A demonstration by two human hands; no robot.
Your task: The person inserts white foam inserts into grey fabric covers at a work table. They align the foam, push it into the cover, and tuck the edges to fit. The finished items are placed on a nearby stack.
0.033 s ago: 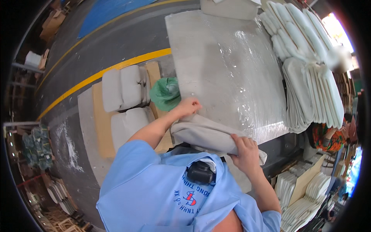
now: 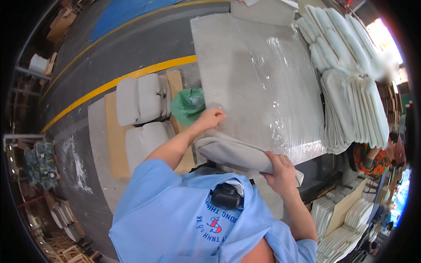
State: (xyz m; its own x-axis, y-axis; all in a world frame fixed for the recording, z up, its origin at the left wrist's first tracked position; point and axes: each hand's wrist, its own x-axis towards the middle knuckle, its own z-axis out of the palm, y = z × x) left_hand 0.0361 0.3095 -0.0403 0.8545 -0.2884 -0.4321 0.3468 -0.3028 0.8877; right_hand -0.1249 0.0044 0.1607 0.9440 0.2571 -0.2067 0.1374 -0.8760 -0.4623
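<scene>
A grey cushion cover [image 2: 232,153] is seen lying along the near edge of the worktop [image 2: 263,79], which is wrapped in clear plastic film. The right hand [image 2: 280,168] is closed around the cover's right end, fingers curled over the folded fabric at the worktop's near right corner. The left hand [image 2: 212,118] is curled loosely, its fingers pressed down on the worktop right at the cover's far left end; whether fabric is pinched there cannot be told. A green plastic bag [image 2: 188,105] is found just beside the worktop's left edge, close to the left hand. Two grey seat cushions [image 2: 140,118] are laid on cardboard further left of the worktop. Stacks of white padded covers [image 2: 351,96] are piled along the worktop's right side.
</scene>
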